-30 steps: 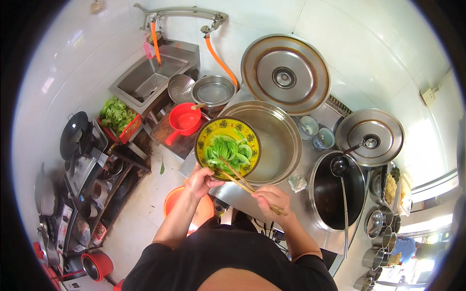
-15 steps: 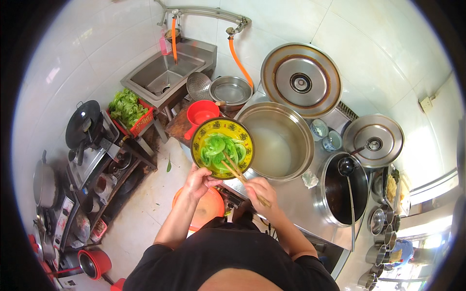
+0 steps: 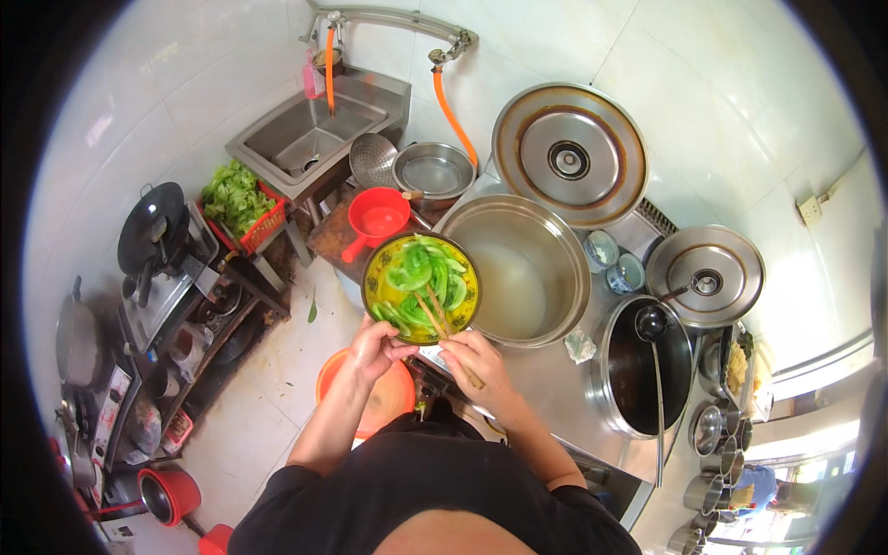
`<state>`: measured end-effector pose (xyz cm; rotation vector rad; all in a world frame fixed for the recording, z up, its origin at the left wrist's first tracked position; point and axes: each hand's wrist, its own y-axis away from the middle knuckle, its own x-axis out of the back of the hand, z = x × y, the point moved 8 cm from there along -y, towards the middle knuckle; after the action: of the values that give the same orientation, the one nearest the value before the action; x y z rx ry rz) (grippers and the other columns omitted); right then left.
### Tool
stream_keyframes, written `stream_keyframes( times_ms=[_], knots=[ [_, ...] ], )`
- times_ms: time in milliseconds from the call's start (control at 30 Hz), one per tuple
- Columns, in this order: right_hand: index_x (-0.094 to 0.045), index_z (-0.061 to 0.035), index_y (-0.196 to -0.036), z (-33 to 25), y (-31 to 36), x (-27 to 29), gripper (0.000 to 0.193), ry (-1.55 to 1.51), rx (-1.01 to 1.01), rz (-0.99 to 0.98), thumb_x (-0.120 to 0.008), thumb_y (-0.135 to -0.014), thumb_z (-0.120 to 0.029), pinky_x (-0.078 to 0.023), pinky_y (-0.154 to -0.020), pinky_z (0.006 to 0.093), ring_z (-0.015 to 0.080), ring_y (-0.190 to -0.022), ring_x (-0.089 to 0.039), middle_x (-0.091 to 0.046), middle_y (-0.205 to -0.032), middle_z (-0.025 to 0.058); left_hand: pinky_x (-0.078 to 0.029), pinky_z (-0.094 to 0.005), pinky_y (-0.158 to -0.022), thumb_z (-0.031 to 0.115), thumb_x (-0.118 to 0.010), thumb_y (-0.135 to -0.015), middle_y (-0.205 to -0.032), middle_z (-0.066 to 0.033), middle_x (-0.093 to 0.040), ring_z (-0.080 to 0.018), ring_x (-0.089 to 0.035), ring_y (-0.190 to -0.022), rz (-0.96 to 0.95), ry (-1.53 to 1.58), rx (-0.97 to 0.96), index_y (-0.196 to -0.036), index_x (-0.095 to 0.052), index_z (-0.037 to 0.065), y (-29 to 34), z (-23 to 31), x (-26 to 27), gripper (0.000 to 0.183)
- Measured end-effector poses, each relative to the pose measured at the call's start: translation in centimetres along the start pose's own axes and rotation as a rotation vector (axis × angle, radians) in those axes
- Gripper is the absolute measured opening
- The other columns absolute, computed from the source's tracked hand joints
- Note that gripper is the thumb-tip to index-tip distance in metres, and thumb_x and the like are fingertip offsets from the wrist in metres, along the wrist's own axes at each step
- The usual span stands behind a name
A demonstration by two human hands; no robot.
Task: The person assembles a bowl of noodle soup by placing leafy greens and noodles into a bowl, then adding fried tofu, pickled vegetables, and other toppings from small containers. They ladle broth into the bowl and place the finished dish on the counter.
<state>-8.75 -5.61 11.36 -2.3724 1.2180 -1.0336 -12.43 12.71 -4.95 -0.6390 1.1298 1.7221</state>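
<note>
The green leaves (image 3: 421, 273) lie inside the yellow bowl (image 3: 376, 289), heaped toward its far and right part, with some leaf reaching down to the near left. From the right hand (image 3: 477, 365) they lie ahead and a little to the left. The chopsticks (image 3: 432, 316) bridge this gap: their long axis runs from the leaves back toward the right palm, and the tips stand slightly apart among the leaves. The right fingers are closed around the sticks; whether they also touch the bowl, I cannot tell. The left hand (image 3: 374, 351) is the nearer one to the bowl, gripping its near left edge; the fingers beneath are hidden. Just beyond, to the right, stands the large pot (image 3: 561, 254) with cloudy liquid.
</note>
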Motion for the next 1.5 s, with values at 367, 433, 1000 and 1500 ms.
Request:
stream_keyframes(
  times_ms=[367,433,1000,1500],
  knots=[
    [-0.071,0.0019,-0.092,3.7,-1.1,3.3,0.006,-0.184,-0.123,-0.087,-0.068,-0.087,0.0,-0.048,-0.062,0.0302,0.0186,-0.069,-0.062,-0.063,-0.08,0.0104,-0.065,-0.0499,-0.069,-0.008,-0.043,-0.08,-0.119,-0.0229,-0.059,-0.0404,-0.07,-0.091,0.017,0.056,-0.016,-0.14,-0.029,0.011,-1.7,-1.6,-0.1,0.064],
    [-0.071,0.0029,-0.093,4.2,-1.5,4.5,0.007,-0.133,-0.094,0.039,-0.067,-0.087,0.001,-0.047,-0.062,0.0304,0.0182,-0.07,-0.06,-0.065,-0.082,0.0101,-0.065,-0.0496,-0.07,-0.007,-0.044,-0.08,-0.118,-0.023,-0.059,-0.0403,-0.07,-0.092,0.046,0.062,-0.03,-0.139,-0.031,0.01,-1.6,-1.7,0.3,0.062],
    [-0.071,0.0014,-0.097,36.9,0.8,11.5,0.026,0.117,-0.712,0.291,-0.064,-0.092,-0.024,-0.052,-0.074,0.0347,0.0226,-0.077,-0.067,-0.071,-0.083,0.0136,-0.064,-0.045,-0.077,0.003,-0.05,-0.083,-0.122,-0.0222,-0.061,-0.0363,-0.067,-0.103,0.323,-0.013,-0.065,-0.13,-0.048,-0.003,-3.3,-5.9,10.6,0.048],
    [-0.072,0.0029,-0.081,51.1,2.2,4.3,0.03,0.068,-1.264,0.166,-0.063,-0.084,-0.025,-0.055,-0.079,0.042,0.0327,-0.082,-0.071,-0.071,-0.079,0.0205,-0.065,-0.0387,-0.067,0.034,-0.053,-0.099,-0.123,-0.0166,-0.061,-0.031,-0.068,-0.098,0.421,-0.072,-0.042,-0.137,-0.044,0.008,-2.8,-6.7,11.5,0.047]
  ],
)
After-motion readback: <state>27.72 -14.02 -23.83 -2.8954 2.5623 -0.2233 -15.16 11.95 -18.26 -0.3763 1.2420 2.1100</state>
